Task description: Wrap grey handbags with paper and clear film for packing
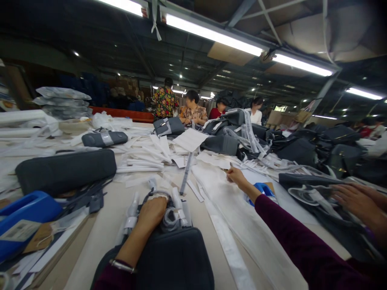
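A dark grey bag [178, 257] lies in front of me, its handles and straps bound in clear plastic wrap. My left hand [154, 211] is closed over the wrapped straps at the bag's far end; its fingertips are mostly hidden. My right hand [237, 177] reaches forward over the table, fingers pinched round a small thin item with a dark tip that I cannot make out. Under it spreads a white translucent sheet [217, 197]. A blue tape dispenser-like object [263, 191] sits just behind my right wrist.
Another person's hands [359, 199] work on a dark bag [296, 181] at the right. A long dark bag [66, 169] and a blue plastic object [27, 221] lie at left. White paper strips [142, 163] and piled bags [223, 143] cover the far table, with people beyond.
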